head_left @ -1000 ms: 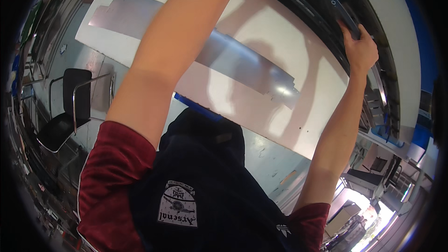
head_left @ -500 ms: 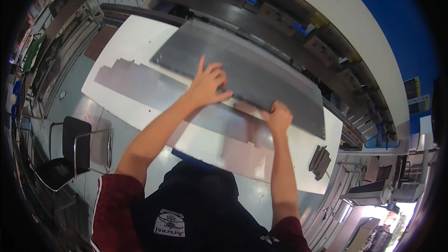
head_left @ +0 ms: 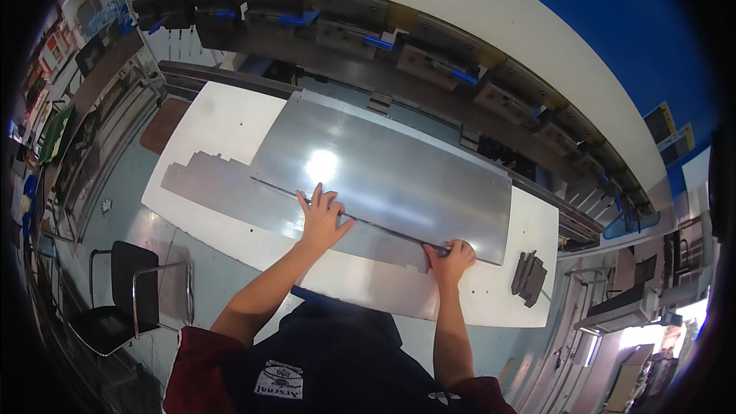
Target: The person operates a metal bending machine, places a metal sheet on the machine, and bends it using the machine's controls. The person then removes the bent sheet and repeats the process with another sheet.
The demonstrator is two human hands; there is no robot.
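A wide grey sheet metal panel point(head_left: 383, 176) with a near edge bent into a narrow lip lies over the white table and reaches back toward the machine. My left hand point(head_left: 322, 220) rests on that near edge, left of its middle, fingers spread and thumb stretched out to the right. Farther right along the same edge, my right hand point(head_left: 454, 259) has its fingers closed around the lip. Underneath, a flat grey sheet piece point(head_left: 222, 184) with a stepped outline shows past the panel's left and near sides.
The white table point(head_left: 230, 111) stands against a long press machine with a row of dark tool blocks point(head_left: 429, 67) and blue handles. Dark metal tool pieces point(head_left: 529, 280) lie at the table's right end. A black chair point(head_left: 134, 287) stands on the floor to the left.
The panel's surface has tilted and now shows broad and bright, its far edge nearer the machine opening. Both hands remain at its near edge. The whole view has shifted.
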